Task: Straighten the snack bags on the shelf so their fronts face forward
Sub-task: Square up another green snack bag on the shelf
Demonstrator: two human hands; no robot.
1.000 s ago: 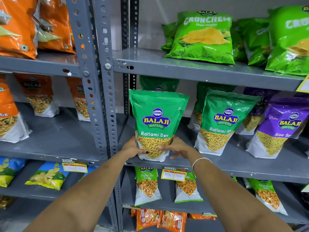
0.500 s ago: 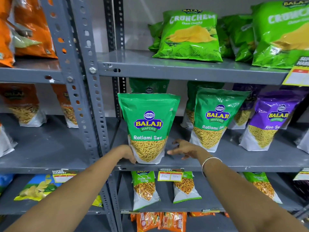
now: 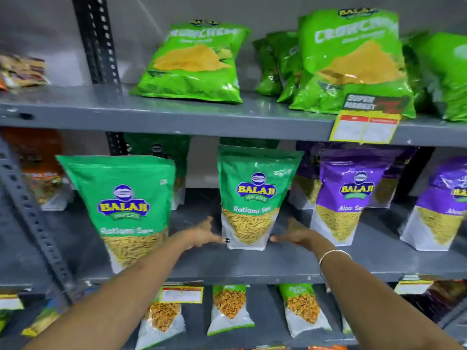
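Note:
A green Balaji Ratlami Sev bag (image 3: 255,198) stands upright on the grey middle shelf (image 3: 252,266), front facing me. My left hand (image 3: 202,234) is at its lower left corner, fingers spread, thumb tip touching the bag. My right hand (image 3: 295,234) is at its lower right corner, fingers apart, fingertips at the bag's edge. Neither hand is closed around it. A second green Ratlami Sev bag (image 3: 123,208) stands to the left near the shelf's front edge, also facing forward. Purple Aloo Sev bags (image 3: 351,198) stand to the right.
More green and purple bags stand behind the front row. Light green Crunchem bags (image 3: 194,64) lean on the upper shelf, with a yellow price tag (image 3: 366,127) on its edge. Smaller bags (image 3: 230,309) stand on the lower shelf. A perforated grey upright (image 3: 32,223) rises at left.
Both hands let go of the left Ratlami Sev bag and moved right to the base of the middle one. The view shifted right and closer.

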